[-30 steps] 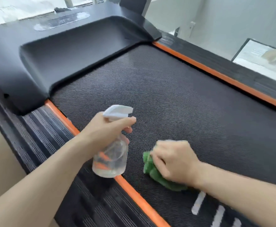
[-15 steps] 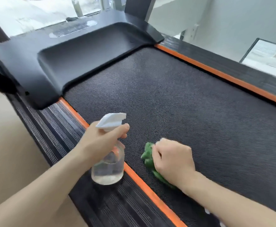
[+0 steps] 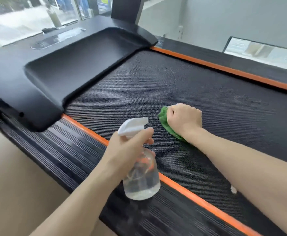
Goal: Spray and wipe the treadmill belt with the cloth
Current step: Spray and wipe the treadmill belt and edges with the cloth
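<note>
The black textured treadmill belt [image 3: 182, 86] fills the middle of the head view, edged by orange strips [image 3: 187, 189]. My right hand [image 3: 184, 120] is curled over a green cloth [image 3: 165, 120] and presses it onto the belt near the middle. My left hand [image 3: 127, 150] grips the neck of a clear spray bottle [image 3: 142, 178] with a white trigger head, held above the left orange strip and the ribbed side rail; its nozzle points toward the belt. Most of the cloth is hidden under my right hand.
The black motor cover [image 3: 68, 65] rises at the front end of the belt. Ribbed black side rails [image 3: 57, 150] run along both sides. Beige floor [image 3: 12, 184] lies to the left. A grey wall and a framed panel [image 3: 261, 48] stand at the right.
My right hand has slid the green cloth forward along the belt, away from the left orange strip. The spray bottle stays in my left hand at roughly the same spot.
</note>
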